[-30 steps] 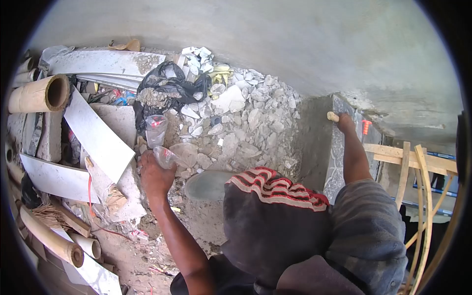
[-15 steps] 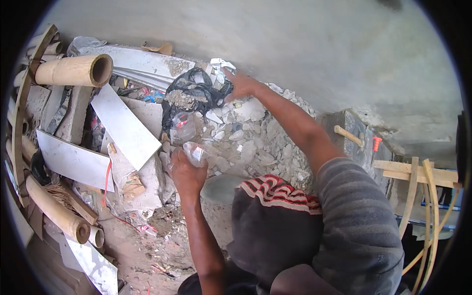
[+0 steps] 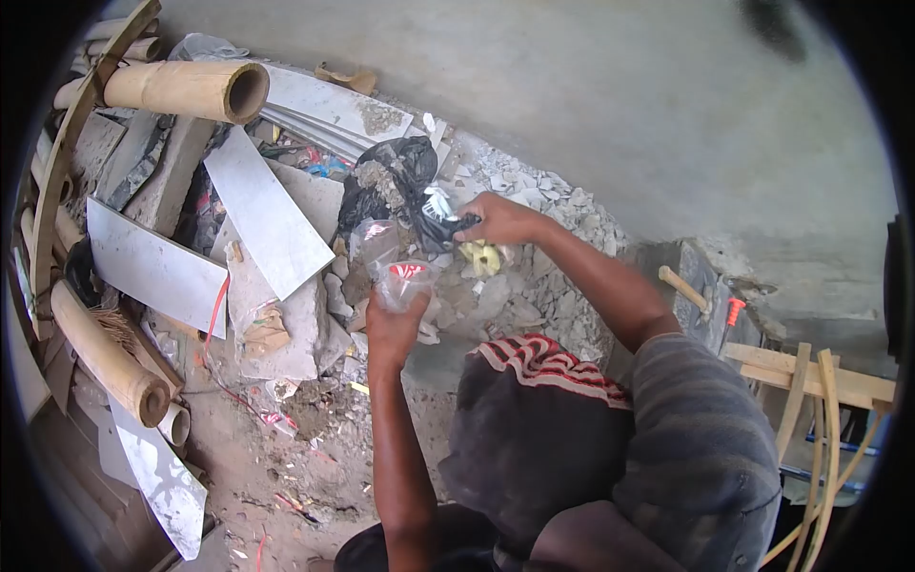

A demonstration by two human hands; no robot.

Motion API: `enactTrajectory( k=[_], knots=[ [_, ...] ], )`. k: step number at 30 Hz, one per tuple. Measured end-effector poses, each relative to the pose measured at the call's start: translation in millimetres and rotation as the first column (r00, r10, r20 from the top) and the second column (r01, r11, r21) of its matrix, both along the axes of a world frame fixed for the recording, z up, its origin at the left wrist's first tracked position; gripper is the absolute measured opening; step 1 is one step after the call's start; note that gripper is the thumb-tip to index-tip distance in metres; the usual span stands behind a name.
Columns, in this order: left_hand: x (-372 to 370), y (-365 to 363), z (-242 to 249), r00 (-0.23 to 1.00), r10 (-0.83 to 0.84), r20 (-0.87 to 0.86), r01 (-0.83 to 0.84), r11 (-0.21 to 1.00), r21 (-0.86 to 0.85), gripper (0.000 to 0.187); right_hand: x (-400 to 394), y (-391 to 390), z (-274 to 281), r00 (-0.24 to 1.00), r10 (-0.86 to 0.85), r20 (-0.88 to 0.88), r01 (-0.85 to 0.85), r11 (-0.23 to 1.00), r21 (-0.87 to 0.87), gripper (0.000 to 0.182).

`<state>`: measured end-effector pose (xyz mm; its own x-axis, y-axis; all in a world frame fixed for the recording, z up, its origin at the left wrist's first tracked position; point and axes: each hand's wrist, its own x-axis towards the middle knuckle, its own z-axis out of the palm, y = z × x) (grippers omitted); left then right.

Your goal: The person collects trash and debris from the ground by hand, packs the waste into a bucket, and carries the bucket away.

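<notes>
My left hand (image 3: 393,334) is closed around a clear plastic cup (image 3: 406,278) with a red and white print. Another clear plastic piece (image 3: 376,240) lies just behind it, touching or nearly so. The fingers of my right hand (image 3: 496,219) pinch the edge of a black plastic bag (image 3: 389,176), which holds grey rubble. A crumpled white wrapper (image 3: 438,204) rests on the bag, beside those fingers. Below my right hand is something pale yellow (image 3: 480,257), too blurred to name.
Broken rubble (image 3: 543,286) lies along the grey wall (image 3: 591,105). White boards (image 3: 267,212), concrete blocks and bamboo (image 3: 181,88) fill the left side. A wooden-handled hammer (image 3: 684,288) and a red-handled tool (image 3: 734,311) are at right. Dark cloth with a striped edge (image 3: 548,367) bulges up front.
The view has shifted. My right hand has moved from the white wrapper by the wall down to the bag's edge. The wrapper now lies on the bag. The cup in my left hand has turned more upright.
</notes>
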<state>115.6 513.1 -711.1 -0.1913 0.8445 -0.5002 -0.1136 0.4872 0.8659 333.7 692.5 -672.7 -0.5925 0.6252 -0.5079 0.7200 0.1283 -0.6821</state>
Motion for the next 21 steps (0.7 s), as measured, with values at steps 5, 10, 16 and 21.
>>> enactTrajectory(
  k=[5, 10, 16, 21],
  knots=[
    [-9.5, 2.0, -11.2, 0.998, -0.014, 0.067, 0.020, 0.996, -0.086, 0.055, -35.3, -63.7, 26.5, 0.886, 0.310, 0.345, -0.457, 0.706, 0.540, 0.011],
    [-33.1, -0.6, 46.4, 0.707, -0.618, -0.344, 0.443, 0.766, -0.465, 0.087, -63.8, -0.3, 17.5, 0.730, 0.449, 0.515, -0.680, 0.555, 0.479, 0.021],
    [-51.8, -7.8, 23.3, 0.781, -0.404, -0.476, 0.314, 0.913, -0.259, 0.070, -114.8, 33.2, -34.3, 0.742, 0.587, 0.324, -0.665, 0.579, 0.473, 0.047],
    [-59.1, -14.5, 13.5, 0.795, -0.405, -0.452, 0.315, 0.912, -0.263, 0.068, -89.6, -24.1, -47.7, 0.828, 0.392, 0.402, -0.561, 0.602, 0.568, 0.026]
  ],
)
